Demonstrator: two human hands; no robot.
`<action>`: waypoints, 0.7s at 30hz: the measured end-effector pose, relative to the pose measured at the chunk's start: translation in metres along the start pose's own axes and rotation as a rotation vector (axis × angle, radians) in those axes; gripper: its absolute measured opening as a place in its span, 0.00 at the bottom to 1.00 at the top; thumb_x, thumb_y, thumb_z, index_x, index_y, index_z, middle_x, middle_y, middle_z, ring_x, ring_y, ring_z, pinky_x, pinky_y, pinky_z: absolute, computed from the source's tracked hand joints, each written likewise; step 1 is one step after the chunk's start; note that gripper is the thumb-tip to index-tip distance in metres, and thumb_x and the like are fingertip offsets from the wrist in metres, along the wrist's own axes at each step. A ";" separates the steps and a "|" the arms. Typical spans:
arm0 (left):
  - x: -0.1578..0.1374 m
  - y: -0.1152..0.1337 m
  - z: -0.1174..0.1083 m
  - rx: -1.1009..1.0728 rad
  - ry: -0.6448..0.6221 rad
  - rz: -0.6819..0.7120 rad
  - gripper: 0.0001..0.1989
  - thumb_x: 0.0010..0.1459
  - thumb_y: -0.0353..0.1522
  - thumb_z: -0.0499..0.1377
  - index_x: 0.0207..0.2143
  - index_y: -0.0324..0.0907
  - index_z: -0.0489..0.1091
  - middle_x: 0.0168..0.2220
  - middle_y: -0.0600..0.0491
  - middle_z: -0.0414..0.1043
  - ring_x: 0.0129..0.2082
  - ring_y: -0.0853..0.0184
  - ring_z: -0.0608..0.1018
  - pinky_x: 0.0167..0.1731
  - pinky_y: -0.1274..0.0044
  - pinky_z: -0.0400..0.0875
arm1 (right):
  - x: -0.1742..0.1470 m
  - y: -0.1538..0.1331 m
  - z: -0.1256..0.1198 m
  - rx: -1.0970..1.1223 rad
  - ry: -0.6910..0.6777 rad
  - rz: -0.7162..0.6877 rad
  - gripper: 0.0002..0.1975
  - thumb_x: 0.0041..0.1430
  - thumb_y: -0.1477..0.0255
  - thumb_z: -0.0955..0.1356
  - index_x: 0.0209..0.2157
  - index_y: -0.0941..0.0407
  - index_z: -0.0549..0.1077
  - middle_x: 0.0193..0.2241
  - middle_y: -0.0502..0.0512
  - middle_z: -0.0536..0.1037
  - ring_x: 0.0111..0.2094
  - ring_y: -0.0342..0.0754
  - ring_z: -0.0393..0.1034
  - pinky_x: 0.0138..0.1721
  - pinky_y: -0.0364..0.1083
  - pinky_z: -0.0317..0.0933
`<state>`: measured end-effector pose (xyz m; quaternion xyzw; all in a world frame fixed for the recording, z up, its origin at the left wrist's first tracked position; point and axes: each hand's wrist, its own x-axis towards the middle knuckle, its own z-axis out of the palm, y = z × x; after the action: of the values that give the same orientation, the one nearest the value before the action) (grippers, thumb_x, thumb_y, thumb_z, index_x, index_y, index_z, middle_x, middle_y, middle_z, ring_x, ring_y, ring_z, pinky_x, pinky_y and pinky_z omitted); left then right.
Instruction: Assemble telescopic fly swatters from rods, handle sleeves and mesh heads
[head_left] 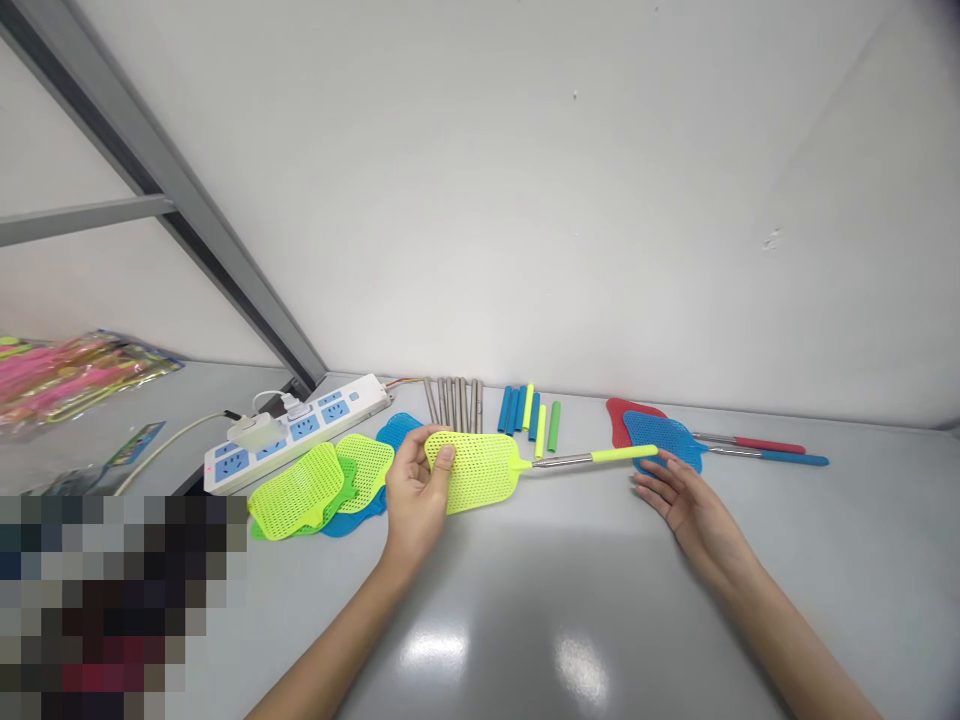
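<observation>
In the left of the frame, a crinkled clear plastic bag (154, 360) is holding pink and yellow pieces, their shapes blurring under the shiny film, while a long white plastic power strip (361, 396) with blue socket panels is carrying a rounded white adapter (255, 430) in one of its sockets. At the centre, the left hand (416, 490) is holding a lime-yellow plastic fly swatter (480, 468) above the smooth, glossy grey tabletop (487, 600), its grip clamping the flat, perforated head between thumb and fingers. The swatter's ridged silvery metal shaft and smooth lime-yellow handle are pointing toward the right of the frame, where the right hand (697, 530) is hovering with its grip parted, fingertips just beside the handle's end; whether they are touching it cannot be told. Left of centre, loose mesh-like swatter heads in lime yellow (296, 490), green (349, 482) and blue (401, 428) are overlapping in a pile. Behind the held swatter, slim dull metal rods (456, 405) are lying side by side, and short smooth tubes in blue (506, 410), lime yellow (541, 432) and green (553, 427) are lying near them. At right, a blue plastic swatter with a metal shaft (664, 440) is partly covering a similar red one (769, 444).
</observation>
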<state>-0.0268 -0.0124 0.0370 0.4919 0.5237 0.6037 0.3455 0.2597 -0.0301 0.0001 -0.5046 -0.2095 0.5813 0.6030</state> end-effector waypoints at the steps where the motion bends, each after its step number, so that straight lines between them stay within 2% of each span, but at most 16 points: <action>1: 0.000 0.000 0.000 -0.028 -0.012 -0.028 0.12 0.48 0.35 0.56 0.35 0.41 0.62 0.33 0.52 0.67 0.31 0.70 0.70 0.28 0.81 0.63 | -0.003 -0.001 0.003 -0.009 -0.049 0.016 0.12 0.49 0.68 0.65 0.39 0.53 0.67 0.37 0.54 0.69 0.38 0.49 0.66 0.39 0.48 0.63; 5: -0.002 -0.002 0.004 -0.097 -0.117 -0.142 0.13 0.47 0.36 0.56 0.36 0.41 0.61 0.27 0.55 0.67 0.25 0.71 0.70 0.25 0.81 0.63 | -0.016 0.000 0.015 -0.020 -0.277 0.108 0.14 0.52 0.67 0.62 0.43 0.51 0.65 0.39 0.53 0.67 0.35 0.48 0.65 0.33 0.47 0.62; 7: -0.005 -0.004 0.006 -0.078 -0.179 -0.176 0.13 0.48 0.37 0.56 0.36 0.41 0.61 0.28 0.54 0.67 0.25 0.71 0.70 0.25 0.80 0.63 | -0.022 0.003 0.019 -0.016 -0.333 0.133 0.14 0.53 0.68 0.61 0.42 0.52 0.66 0.36 0.53 0.67 0.33 0.46 0.64 0.31 0.46 0.60; 10: -0.010 -0.008 0.010 0.032 -0.240 -0.178 0.12 0.49 0.38 0.54 0.35 0.40 0.63 0.31 0.52 0.67 0.30 0.68 0.71 0.29 0.78 0.64 | -0.027 0.010 0.024 -0.028 -0.403 0.157 0.12 0.55 0.67 0.59 0.36 0.56 0.69 0.30 0.53 0.66 0.29 0.45 0.62 0.31 0.46 0.58; 15: -0.022 -0.014 0.015 0.405 -0.215 0.013 0.13 0.52 0.36 0.51 0.40 0.42 0.63 0.40 0.49 0.63 0.43 0.63 0.66 0.43 0.70 0.60 | -0.036 0.020 0.034 -0.040 -0.518 0.230 0.15 0.56 0.66 0.57 0.33 0.58 0.71 0.24 0.54 0.67 0.28 0.46 0.62 0.31 0.47 0.56; 21: -0.038 -0.012 0.022 0.743 -0.335 0.292 0.19 0.53 0.36 0.51 0.49 0.45 0.57 0.53 0.46 0.48 0.54 0.59 0.53 0.49 0.65 0.52 | -0.045 0.022 0.042 -0.046 -0.494 0.260 0.16 0.55 0.65 0.58 0.36 0.59 0.71 0.26 0.57 0.70 0.30 0.47 0.63 0.35 0.48 0.55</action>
<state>0.0038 -0.0387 0.0155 0.7429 0.5673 0.3284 0.1361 0.2028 -0.0603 0.0134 -0.3838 -0.2966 0.7543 0.4425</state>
